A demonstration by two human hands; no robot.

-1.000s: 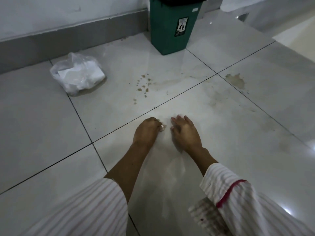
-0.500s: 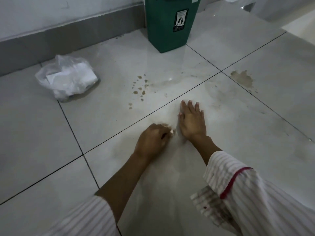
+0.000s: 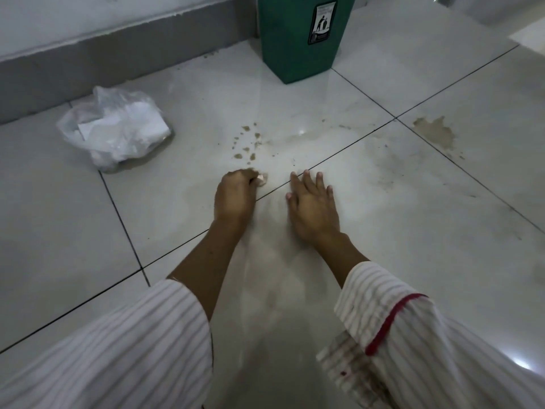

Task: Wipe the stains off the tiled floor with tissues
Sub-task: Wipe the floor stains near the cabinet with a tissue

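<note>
I see the left hand [image 3: 236, 196] clutching a crumpled white tissue [image 3: 262, 180] below brown stain droplets [image 3: 247, 143]; the right hand [image 3: 312, 205] lies flat, fingers spread, with a clear plastic bag [image 3: 115, 129] and a green plastic bin [image 3: 298, 33] beyond.

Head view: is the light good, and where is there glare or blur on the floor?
Head view: dim, bluish light; the glossy tiled floor shows a bright glare spot at the lower right and a pale reflection between the arms; the left hand gripping the tissue looks slightly soft; wide-angle bending curves the grout lines.
</note>
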